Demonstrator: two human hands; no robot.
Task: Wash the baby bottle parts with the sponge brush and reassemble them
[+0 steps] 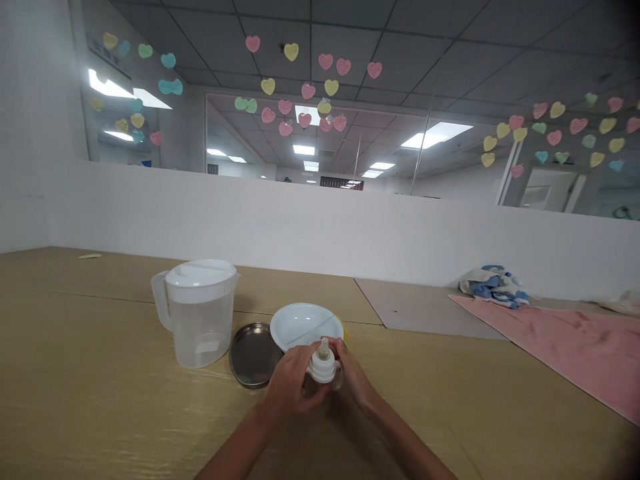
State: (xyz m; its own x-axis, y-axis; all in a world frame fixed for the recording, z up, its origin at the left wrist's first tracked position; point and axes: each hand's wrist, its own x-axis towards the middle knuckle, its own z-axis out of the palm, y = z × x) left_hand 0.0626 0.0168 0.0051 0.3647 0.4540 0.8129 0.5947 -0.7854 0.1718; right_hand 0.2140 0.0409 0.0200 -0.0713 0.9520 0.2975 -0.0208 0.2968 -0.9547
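A baby bottle (323,368) with a clear nipple and a white collar stands upright between my hands, in front of a white bowl (285,320). My left hand (293,381) is closed round its left side, the thumb low on the body. On the other side, my right hand (354,375) has its fingers closed at the bottle's upper right, by a side handle. Most of the bottle's body is hidden by the hands and the collar. A thin, straight, clear piece (313,329) lies across the bowl. Left of the bowl sits a round metal dish (255,355), close against it.
A clear plastic pitcher (203,323) with a white lid stands at the left, handle to the left. Something yellow (346,331) peeks out behind the bowl. At the right lie a crumpled blue-and-white cloth (493,287) and a pink mat (575,340). A white wall (300,223) borders the table's back.
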